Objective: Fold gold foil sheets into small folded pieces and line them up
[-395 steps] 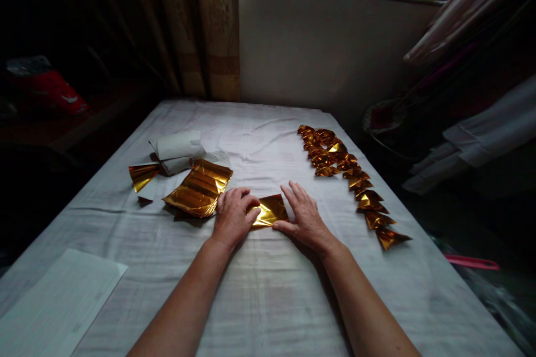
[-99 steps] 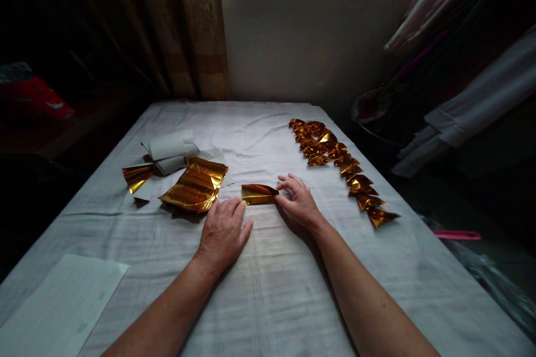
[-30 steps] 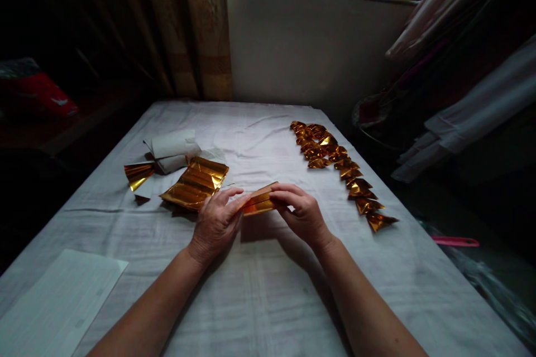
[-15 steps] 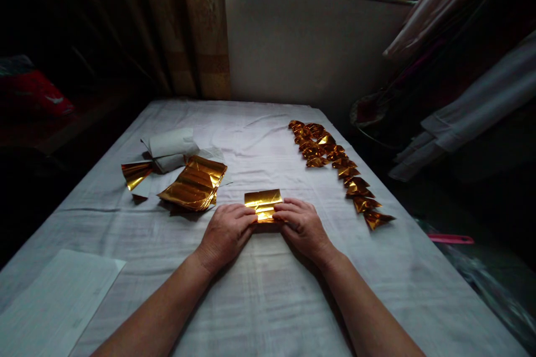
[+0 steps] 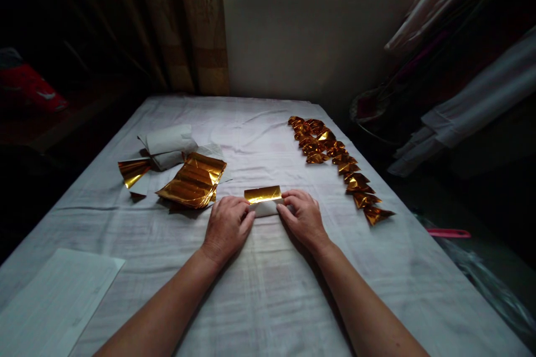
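A small sheet of gold foil paper (image 5: 263, 195) lies in the middle of the table, its near part folded up so that the white back shows. My left hand (image 5: 228, 226) pinches its left end between thumb and fingers. At the right end, my right hand (image 5: 302, 218) grips it the same way. To the left is a stack of gold foil paper sheets (image 5: 195, 179), fanned and slightly creased. Several folded gold paper pieces (image 5: 358, 183) with pointed ends stand in rows on the right.
White papers (image 5: 167, 140) and a curled gold sheet (image 5: 134, 170) lie behind the stack. A flat white sheet (image 5: 67, 290) is at the near left. The table (image 5: 259, 301) has a pale checked cloth. Beyond its right edge are a pink handle (image 5: 449, 232) and hanging clothes (image 5: 473, 100).
The near edge of the gold sheet has been turned up and away from me, so white now shows where gold was. Both hands stay at its ends, thumbs now in front.
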A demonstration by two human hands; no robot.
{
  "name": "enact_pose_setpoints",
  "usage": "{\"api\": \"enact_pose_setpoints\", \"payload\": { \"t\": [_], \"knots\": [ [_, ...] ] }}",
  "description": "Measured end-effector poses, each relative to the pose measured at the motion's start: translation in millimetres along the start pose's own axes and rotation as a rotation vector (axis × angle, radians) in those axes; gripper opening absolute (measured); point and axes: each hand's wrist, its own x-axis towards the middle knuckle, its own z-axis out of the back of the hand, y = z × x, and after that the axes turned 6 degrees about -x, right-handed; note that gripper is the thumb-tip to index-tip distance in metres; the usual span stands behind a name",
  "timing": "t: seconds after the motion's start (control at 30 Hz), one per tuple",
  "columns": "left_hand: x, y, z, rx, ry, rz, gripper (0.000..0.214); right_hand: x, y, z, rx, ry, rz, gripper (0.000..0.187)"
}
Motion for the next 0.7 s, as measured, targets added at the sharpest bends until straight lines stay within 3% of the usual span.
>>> {"api": "enact_pose_setpoints", "payload": {
  "t": [0.13, 0.27, 0.43, 0.57, 0.7],
  "knots": [
    [2.0, -2.0, -1.4, 0.029, -0.018, 0.025, 0.017, -2.8, 4.9, -0.4, -0.067, -0.005, -0.022, 0.012],
    [1.5, -0.5, -3.6, 0.115, -0.014, 0.034, 0.006, -3.7, 6.3, -1.0, -0.097, 0.004, -0.027, 0.009],
    [-3.7, -6.0, -3.6, 0.159, -0.057, -0.096, 0.031, -3.9, 6.1, -3.0, -0.130, 0.007, -0.039, 0.009],
    [-10.0, -17.2, -4.3, 0.111, 0.098, -0.314, 0.029, -4.2, 5.8, -4.2, -0.152, -0.002, -0.032, 0.025],
    [-14.0, -20.3, -8.6, 0.121, 0.181, -0.324, 0.039, -4.5, 5.8, -4.6, -0.156, -0.009, -0.028, 0.026]
  ]
}}
